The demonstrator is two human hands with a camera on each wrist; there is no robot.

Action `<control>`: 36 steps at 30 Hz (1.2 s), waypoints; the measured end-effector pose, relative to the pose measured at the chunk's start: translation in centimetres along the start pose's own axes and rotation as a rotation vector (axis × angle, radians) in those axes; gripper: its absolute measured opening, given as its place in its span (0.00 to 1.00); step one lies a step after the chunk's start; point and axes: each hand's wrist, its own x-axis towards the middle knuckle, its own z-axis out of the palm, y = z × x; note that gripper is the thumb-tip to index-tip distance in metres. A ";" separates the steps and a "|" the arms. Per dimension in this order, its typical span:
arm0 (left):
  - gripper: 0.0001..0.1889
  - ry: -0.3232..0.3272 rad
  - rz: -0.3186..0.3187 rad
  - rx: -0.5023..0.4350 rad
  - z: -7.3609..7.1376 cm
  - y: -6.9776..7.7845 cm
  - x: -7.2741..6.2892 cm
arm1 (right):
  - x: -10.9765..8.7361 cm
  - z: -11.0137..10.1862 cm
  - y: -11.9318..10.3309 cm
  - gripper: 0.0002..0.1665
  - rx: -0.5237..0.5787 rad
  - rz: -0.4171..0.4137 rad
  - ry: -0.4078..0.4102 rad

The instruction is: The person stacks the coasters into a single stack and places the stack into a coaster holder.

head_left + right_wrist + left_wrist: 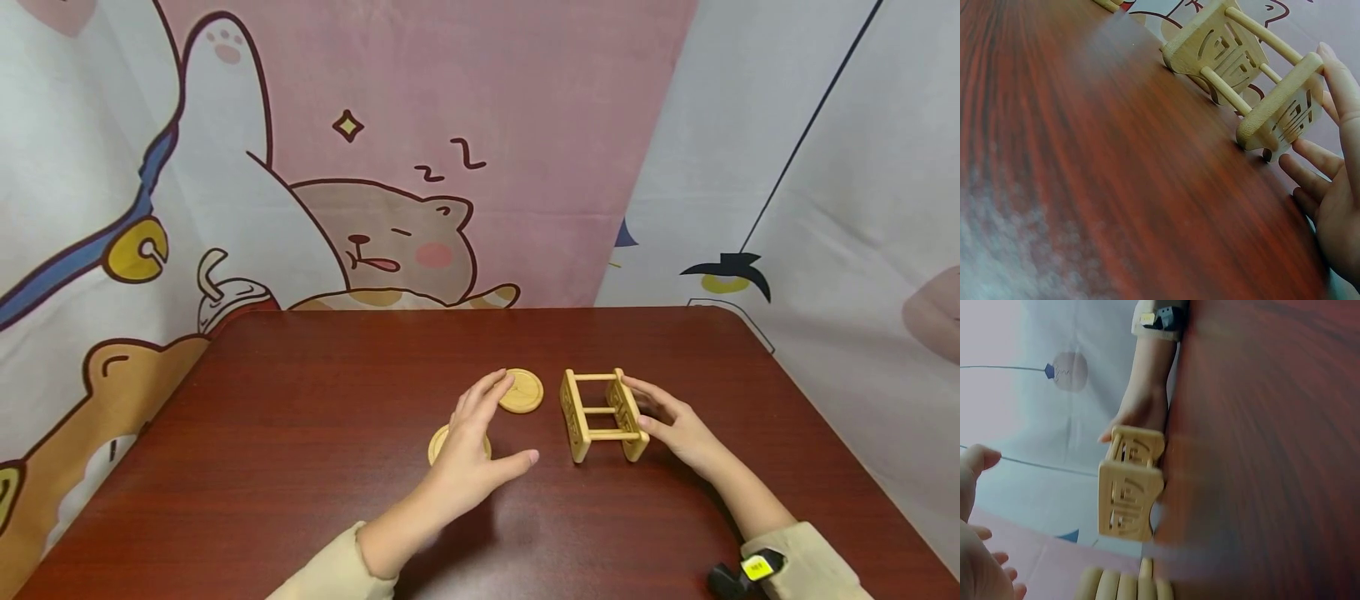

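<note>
The rack point(576, 421), nearer the table's point(300, 400) right edge than its left, is pinched at its outer side by the right hand point(678, 429); the left hand point(467, 462) is spread above the coasters point(525, 393). Light, level steadying is probably needed.

Two Z's point(467, 155) on the backdrop point(570, 125)
</note>
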 end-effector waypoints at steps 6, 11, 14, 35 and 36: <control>0.45 0.004 -0.098 -0.048 2.0 0.6 0.6 | 0.0 0.0 0.1 0.34 0.033 -0.024 -0.002; 0.46 0.060 -0.159 -0.059 3.8 0.8 1.3 | 0.0 0.0 0.1 0.34 0.026 -0.030 0.004; 0.46 0.104 -0.212 -0.102 4.8 0.7 1.6 | 0.0 0.0 0.1 0.34 0.021 -0.025 0.005; 0.48 0.482 -0.395 -0.130 10.1 -1.8 4.3 | 0.1 0.0 -0.1 0.34 0.026 -0.030 -0.006; 0.48 0.493 -0.396 -0.122 10.3 -2.1 4.4 | 0.1 0.0 -0.1 0.34 0.027 -0.031 -0.006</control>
